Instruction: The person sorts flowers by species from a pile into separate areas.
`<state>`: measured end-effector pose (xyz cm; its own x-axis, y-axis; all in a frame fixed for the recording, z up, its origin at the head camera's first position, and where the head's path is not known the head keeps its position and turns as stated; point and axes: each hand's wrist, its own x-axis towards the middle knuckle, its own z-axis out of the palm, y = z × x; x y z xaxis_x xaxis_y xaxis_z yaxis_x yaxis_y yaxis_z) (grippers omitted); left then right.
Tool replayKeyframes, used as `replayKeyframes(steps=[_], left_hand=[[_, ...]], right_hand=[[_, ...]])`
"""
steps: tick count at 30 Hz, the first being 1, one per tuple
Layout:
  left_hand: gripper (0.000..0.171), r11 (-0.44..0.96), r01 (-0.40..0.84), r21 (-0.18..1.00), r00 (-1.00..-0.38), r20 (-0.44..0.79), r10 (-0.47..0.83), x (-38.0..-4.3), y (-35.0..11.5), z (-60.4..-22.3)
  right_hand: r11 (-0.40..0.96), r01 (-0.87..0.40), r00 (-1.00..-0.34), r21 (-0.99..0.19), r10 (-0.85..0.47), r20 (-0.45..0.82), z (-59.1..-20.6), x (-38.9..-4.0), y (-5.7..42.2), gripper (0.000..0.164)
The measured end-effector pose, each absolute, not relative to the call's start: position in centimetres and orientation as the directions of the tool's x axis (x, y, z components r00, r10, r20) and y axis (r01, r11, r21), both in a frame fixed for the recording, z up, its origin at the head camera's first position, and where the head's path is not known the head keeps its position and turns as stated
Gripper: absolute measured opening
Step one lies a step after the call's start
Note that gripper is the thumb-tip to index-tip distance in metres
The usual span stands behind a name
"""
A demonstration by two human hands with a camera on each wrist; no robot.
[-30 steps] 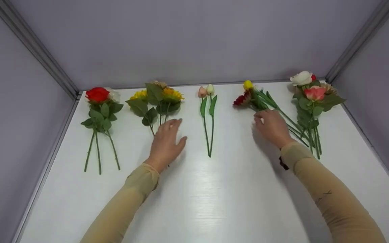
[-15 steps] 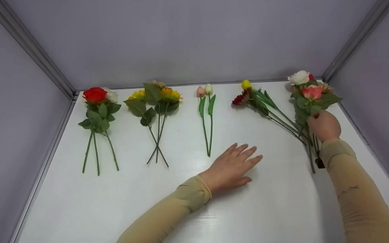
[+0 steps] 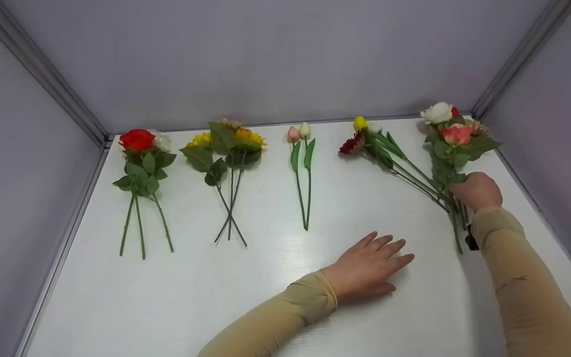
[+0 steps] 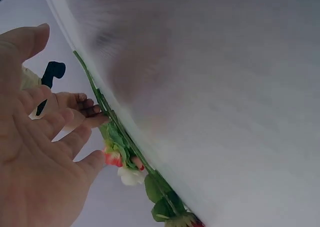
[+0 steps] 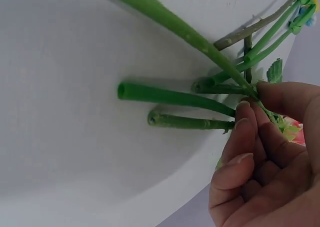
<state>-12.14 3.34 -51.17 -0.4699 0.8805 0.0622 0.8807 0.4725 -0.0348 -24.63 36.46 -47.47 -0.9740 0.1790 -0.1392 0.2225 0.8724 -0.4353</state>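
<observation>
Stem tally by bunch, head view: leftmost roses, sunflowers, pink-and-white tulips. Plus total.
Rose stems: 3
Sunflower-bunch stems: 3
Tulip stems: 2
Total: 8

Not included: the right bunch, where the right hand pinches a stem; its stems overlap and are partly hidden.

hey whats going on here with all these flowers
A person's right hand pinches a stem in the bunch at the far right of a white table. The left hand, fingers spread, holds nothing. From the left lie roses, sunflowers and two tulips, in separate groups. Next come a dark red flower and a yellow flower, with stems slanting toward that bunch.
</observation>
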Motion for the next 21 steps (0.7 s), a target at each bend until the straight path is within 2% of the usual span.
replayKeyframes(steps=[5, 13, 18, 21], left_hand=[[0.074, 0.479, 0.878, -0.01, -0.478, 0.05, 0.877, -12.3, 3.2, -51.2], [0.073, 0.503, 0.864, 0.041, -0.504, 0.065, 0.861, -12.9, 2.8, -50.8], [0.066, 0.543, 0.832, 0.108, -0.553, 0.107, 0.826, -13.2, 2.3, -50.5], [0.06, 0.578, 0.791, 0.201, -0.607, 0.137, 0.783, -13.5, 1.8, -50.2]], right_hand=[[0.856, 0.221, -0.975, -0.467, 0.191, -0.112, -47.7, -24.6, 36.2, 0.023], [0.819, 0.193, -0.977, -0.541, 0.211, -0.03, -47.0, -24.7, 35.4, 0.026], [0.761, 0.198, -0.97, -0.618, 0.244, -0.01, -45.7, -24.8, 34.2, 0.029], [0.706, 0.189, -0.971, -0.683, 0.238, -0.024, -45.1, -24.6, 32.9, 0.032]])
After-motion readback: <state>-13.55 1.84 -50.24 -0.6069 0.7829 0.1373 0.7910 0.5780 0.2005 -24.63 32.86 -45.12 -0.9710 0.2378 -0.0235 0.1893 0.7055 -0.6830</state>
